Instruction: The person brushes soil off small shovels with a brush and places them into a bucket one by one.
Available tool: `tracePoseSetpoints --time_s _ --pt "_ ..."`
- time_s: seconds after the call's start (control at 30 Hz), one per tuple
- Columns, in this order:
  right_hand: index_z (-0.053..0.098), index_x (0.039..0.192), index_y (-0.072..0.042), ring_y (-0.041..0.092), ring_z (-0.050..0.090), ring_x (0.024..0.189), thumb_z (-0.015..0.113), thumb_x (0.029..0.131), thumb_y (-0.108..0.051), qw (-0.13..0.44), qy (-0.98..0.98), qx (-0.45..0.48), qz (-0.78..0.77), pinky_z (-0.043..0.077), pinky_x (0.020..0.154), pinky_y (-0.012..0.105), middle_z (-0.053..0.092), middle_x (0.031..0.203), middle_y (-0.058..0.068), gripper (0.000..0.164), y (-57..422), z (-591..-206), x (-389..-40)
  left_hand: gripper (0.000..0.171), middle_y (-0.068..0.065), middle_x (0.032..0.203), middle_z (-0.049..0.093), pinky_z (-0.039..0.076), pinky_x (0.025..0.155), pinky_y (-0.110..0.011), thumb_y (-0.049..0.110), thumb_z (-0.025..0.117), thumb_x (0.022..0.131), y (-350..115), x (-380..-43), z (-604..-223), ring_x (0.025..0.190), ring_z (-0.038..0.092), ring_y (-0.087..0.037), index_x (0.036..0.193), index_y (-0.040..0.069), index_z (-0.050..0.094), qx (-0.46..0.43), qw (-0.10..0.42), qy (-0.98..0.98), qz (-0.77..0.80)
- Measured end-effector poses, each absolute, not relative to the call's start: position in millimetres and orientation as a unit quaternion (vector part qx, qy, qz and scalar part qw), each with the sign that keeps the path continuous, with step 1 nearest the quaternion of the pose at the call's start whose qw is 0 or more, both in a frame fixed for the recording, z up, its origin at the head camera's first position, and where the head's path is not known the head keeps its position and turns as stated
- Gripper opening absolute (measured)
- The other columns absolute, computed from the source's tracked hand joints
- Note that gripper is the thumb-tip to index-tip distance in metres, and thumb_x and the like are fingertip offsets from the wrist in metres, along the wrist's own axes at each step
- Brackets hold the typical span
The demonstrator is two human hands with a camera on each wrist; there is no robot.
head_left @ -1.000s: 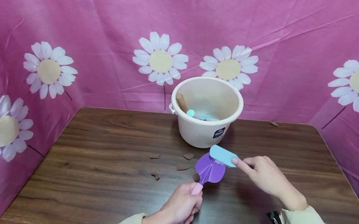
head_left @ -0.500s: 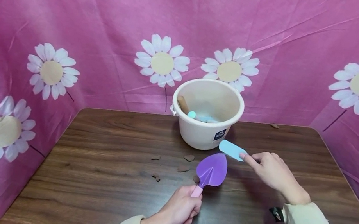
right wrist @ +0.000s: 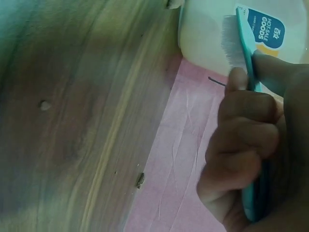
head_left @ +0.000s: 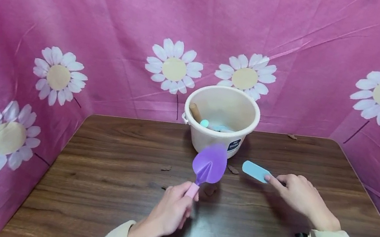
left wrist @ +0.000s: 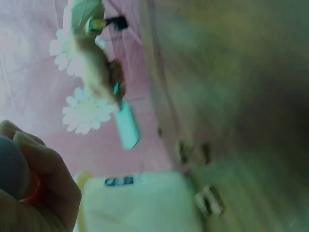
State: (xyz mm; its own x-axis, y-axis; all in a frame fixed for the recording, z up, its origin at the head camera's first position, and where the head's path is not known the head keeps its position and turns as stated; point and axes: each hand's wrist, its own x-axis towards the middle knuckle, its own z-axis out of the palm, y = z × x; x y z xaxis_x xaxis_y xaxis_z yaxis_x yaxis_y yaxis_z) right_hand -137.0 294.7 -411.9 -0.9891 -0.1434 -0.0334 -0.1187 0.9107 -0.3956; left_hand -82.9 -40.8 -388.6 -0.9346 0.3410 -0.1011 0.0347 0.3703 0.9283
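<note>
My left hand [head_left: 167, 209] grips the pink handle of a small purple trowel [head_left: 209, 163], blade pointing away. The heart-shaped blade overlaps the lower front of the cream bucket [head_left: 196, 136] in the head view, and its tip is blurred. On the right, a light blue brush [head_left: 255, 171] is held by its handle in my right hand [head_left: 299, 195]. White bristles [right wrist: 233, 43] show along one side of it in the right wrist view. Brown flaky pieces lie about the table, one [head_left: 232, 170] between blade and brush and another [head_left: 166, 168] further left.
Inside the bucket are a wooden handle [head_left: 195, 112], a mint-green round end [head_left: 204, 123] and something light blue [head_left: 222, 128]. One more brown piece [head_left: 291, 136] lies by the far edge of the wooden table [head_left: 106, 188]. A pink flowered cloth [head_left: 123, 19] surrounds the table.
The brush has come off the trowel blade and moved right. My left hand has shifted the trowel left and toward the bucket, uncovering a brown piece and covering others.
</note>
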Motion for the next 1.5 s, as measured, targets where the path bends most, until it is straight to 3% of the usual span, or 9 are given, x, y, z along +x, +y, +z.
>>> tracePoseSetpoints --time_s 0.23,0.37,0.47,0.57,0.67,0.8,1.3,1.4,1.5 --pt "0.061 0.070 -0.019 0.008 0.029 0.054 0.044 0.100 -0.045 0.037 0.973 -0.078 -0.212 0.030 0.054 0.024 0.029 0.057 -0.008 0.043 297 -418 -131 0.033 -0.005 0.056 0.054 0.041 0.030 -0.029 0.003 0.037 0.084 -57 -100 -367 0.033 0.044 -0.006 0.098 0.014 0.065 0.133 0.042 0.832 0.536" --pt "0.060 0.069 -0.020 0.009 0.037 0.057 0.043 0.101 -0.040 0.044 0.972 -0.087 -0.215 0.033 0.058 0.026 0.032 0.057 -0.008 0.041 296 -422 -126 0.026 0.000 0.057 0.056 0.040 0.035 -0.027 0.012 0.040 0.093 -64 -114 -352 0.037 0.046 -0.008 0.090 0.018 0.065 0.116 -0.019 0.864 0.490" --pt "0.060 0.069 -0.022 0.010 0.042 0.061 0.045 0.101 -0.038 0.049 0.971 -0.090 -0.216 0.036 0.061 0.028 0.040 0.059 -0.008 0.039 295 -425 -121 0.019 0.004 0.059 0.054 0.038 0.041 -0.027 0.018 0.046 0.093 -67 -125 -340 0.045 0.046 -0.009 0.089 0.020 0.064 0.113 -0.061 0.891 0.436" --pt "0.061 0.071 -0.024 0.008 0.043 0.063 0.046 0.101 -0.036 0.046 0.970 -0.101 -0.216 0.037 0.061 0.028 0.044 0.061 -0.009 0.035 293 -427 -117 0.020 0.003 0.063 0.049 0.037 0.047 -0.027 0.015 0.050 0.087 -69 -137 -331 0.055 0.045 -0.012 0.099 0.021 0.064 0.133 -0.091 0.906 0.391" --pt "0.059 0.071 -0.023 0.005 0.040 0.060 0.047 0.101 -0.035 0.046 0.969 -0.109 -0.218 0.035 0.059 0.025 0.040 0.061 -0.011 0.035 291 -428 -112 0.036 0.001 0.070 0.050 0.040 0.055 -0.028 0.014 0.053 0.086 -66 -147 -323 0.065 0.048 -0.015 0.120 0.020 0.063 0.150 -0.101 0.912 0.369" --pt "0.057 0.069 -0.022 0.003 0.038 0.059 0.048 0.100 -0.034 0.043 0.968 -0.116 -0.217 0.034 0.058 0.024 0.037 0.060 -0.012 0.034 287 -431 -108 0.049 -0.002 0.081 0.059 0.046 0.064 -0.031 0.016 0.057 0.086 -55 -159 -315 0.074 0.053 -0.017 0.135 0.017 0.057 0.155 -0.130 0.914 0.350" --pt "0.055 0.079 -0.013 0.008 0.046 0.061 0.062 0.093 -0.023 0.053 0.970 -0.112 -0.207 0.038 0.053 0.026 0.048 0.065 -0.005 0.018 261 -449 -85 0.031 -0.007 0.089 0.070 0.054 0.057 -0.045 0.014 0.063 0.085 -4 -198 -317 0.074 0.068 -0.030 0.116 0.016 0.068 0.178 -0.253 0.934 0.179" --pt "0.058 0.081 -0.010 0.012 0.052 0.064 0.067 0.088 -0.022 0.054 0.974 -0.108 -0.194 0.042 0.054 0.031 0.054 0.068 -0.002 0.016 253 -449 -83 0.024 -0.006 0.085 0.070 0.054 0.053 -0.043 0.014 0.063 0.087 7 -202 -318 0.069 0.067 -0.031 0.109 0.016 0.071 0.186 -0.261 0.937 0.142" --pt "0.054 0.076 -0.012 0.014 0.048 0.062 0.069 0.086 -0.020 0.057 0.976 -0.099 -0.186 0.041 0.053 0.033 0.049 0.065 -0.002 0.019 245 -449 -81 0.019 -0.007 0.082 0.068 0.055 0.053 -0.042 0.012 0.060 0.088 19 -208 -319 0.068 0.068 -0.030 0.103 0.015 0.072 0.191 -0.257 0.940 0.117"
